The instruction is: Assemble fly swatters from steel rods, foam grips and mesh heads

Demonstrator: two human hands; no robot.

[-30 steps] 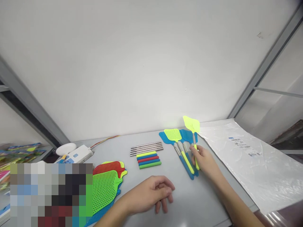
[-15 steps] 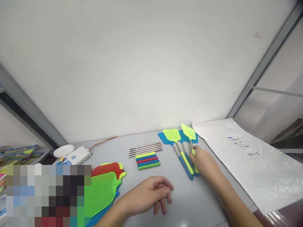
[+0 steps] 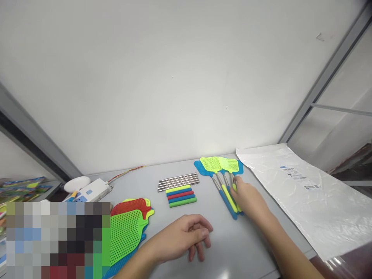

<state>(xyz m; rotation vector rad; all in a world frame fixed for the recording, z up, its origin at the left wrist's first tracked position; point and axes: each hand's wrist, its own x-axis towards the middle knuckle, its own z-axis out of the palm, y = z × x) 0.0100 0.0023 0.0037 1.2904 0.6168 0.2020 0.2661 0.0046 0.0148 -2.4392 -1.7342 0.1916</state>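
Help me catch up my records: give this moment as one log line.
right hand: touching rightmost yellow swatter | left hand: empty | metal rods: behind loose handles

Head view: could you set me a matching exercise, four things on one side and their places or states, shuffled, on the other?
Things:
1. Left hand
2. Rods
3. Right hand
4. White plastic

Places or states:
A. Touching the rightmost yellow swatter
B. Along the right edge of the table
C. Loosely curled, holding nothing
D. Lying just beyond the coloured tubes

Pairs: 1-C, 2-D, 3-A, 4-B
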